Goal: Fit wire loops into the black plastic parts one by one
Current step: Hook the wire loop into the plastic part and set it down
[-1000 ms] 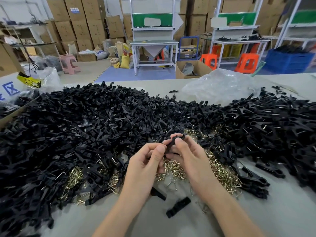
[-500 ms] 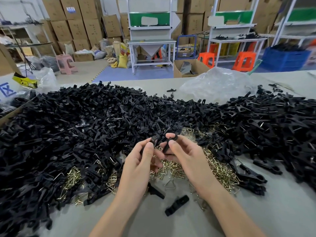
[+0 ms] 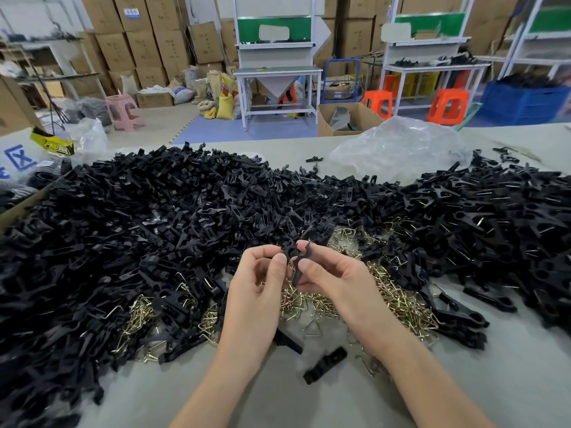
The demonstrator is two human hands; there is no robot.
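Black plastic part (image 3: 293, 257), mid-frame, we pinched with left hand (image 3: 259, 285) and right hand (image 3: 330, 278); firm bracing, we judged, would seat one gold wire loop (image 3: 398, 299) squarely.

Head cam, looks fwd/down, close over the table (image 3: 463, 396).

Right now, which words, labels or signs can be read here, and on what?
Blue boxed mark like "区": on the white sheet at the left edge, not surely read.
Yellow strip: black print, too blurred.
Blue label on cardboard carton: too small.
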